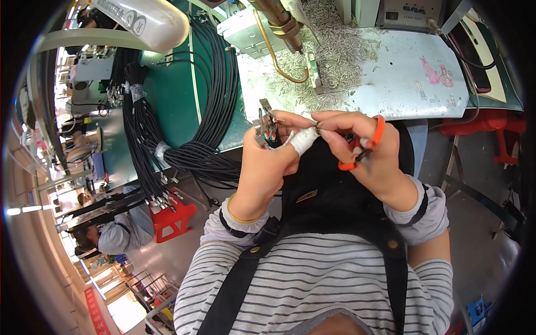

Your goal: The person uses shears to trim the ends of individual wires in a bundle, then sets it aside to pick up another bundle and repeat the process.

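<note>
My left hand is closed around a bunch of small metal connectors with short coloured wires. White tape wraps the thumb of that hand. Across from it, my right hand keeps a small orange-handled hand tool in its palm; its working end is hidden, so I cannot tell whether it is scissors or pliers. Thumb and forefinger of the right hand meet the left fingertips in a pinch on something tiny and dark, too small to name. Both hands are just in front of the table edge, above my black apron.
Many loose small metal pieces cover the white work plate below a press-like machine. Coiled black cables lie on the green table at left. A grey control box and a phone are at right; red stools stand below.
</note>
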The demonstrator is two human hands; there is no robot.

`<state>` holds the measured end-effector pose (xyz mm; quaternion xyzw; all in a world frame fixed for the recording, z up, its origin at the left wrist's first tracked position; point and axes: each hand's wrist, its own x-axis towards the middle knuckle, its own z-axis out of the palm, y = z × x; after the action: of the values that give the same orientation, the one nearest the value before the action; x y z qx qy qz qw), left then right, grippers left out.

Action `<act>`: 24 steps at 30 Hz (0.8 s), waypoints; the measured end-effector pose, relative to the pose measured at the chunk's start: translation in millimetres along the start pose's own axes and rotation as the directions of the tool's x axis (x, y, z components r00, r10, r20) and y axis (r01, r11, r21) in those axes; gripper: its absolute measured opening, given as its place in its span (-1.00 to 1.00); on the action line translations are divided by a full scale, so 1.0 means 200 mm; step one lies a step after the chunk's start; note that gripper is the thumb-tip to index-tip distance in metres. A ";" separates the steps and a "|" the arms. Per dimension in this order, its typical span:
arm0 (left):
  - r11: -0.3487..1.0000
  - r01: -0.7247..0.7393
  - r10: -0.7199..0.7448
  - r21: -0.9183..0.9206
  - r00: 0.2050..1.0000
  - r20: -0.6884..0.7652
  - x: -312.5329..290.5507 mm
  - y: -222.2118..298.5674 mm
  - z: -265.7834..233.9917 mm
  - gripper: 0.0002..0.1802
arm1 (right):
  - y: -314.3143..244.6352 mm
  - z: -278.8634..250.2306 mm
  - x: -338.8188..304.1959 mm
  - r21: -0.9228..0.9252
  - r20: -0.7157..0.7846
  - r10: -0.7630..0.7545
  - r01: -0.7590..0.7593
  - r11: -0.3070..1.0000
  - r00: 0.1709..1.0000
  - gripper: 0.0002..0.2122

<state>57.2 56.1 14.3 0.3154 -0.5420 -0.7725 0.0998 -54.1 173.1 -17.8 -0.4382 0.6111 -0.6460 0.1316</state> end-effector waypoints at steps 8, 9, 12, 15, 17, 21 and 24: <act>0.661 -0.537 0.599 0.525 0.798 0.062 0.00 -0.10 0.05 -0.75 | 0.02 0.02 -0.03 0.165 0.058 0.174 -0.181 0.970 0.983 -0.94; 0.684 -0.549 0.618 0.480 0.786 0.020 0.00 -0.11 0.05 -0.75 | 0.02 0.02 -0.03 0.165 0.056 0.174 -0.181 0.969 0.983 -0.94; 0.747 -0.486 0.543 0.454 0.840 0.005 -0.02 -0.08 0.05 -0.75 | 0.02 0.02 -0.02 0.389 0.106 0.234 -0.257 0.885 0.966 -0.93; 0.858 -0.373 0.415 0.354 0.908 -0.050 -0.02 -0.04 0.05 -0.76 | 0.00 0.02 -0.03 0.444 0.081 0.315 -0.317 0.838 0.946 -0.90; 0.967 -0.198 0.218 0.162 0.969 -0.116 -0.03 -0.02 0.05 -0.77 | -0.01 0.01 -0.02 0.472 0.072 0.353 -0.344 0.812 0.933 -0.88; 0.966 -0.220 0.238 0.138 0.962 -0.135 -0.03 -0.02 0.05 -0.87 | -0.03 -0.06 -0.03 -0.220 0.275 0.391 -0.338 0.915 0.878 -0.79; 0.968 -0.215 0.230 0.132 0.966 -0.119 -0.04 -0.02 0.03 -0.81 | -0.02 -0.02 -0.06 -0.420 0.257 0.362 -0.234 0.877 0.896 -0.71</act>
<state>60.4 65.3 14.4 0.3087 -0.6109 -0.7002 0.2030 -49.3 185.3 -17.7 -0.4554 0.7542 -0.4054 0.2438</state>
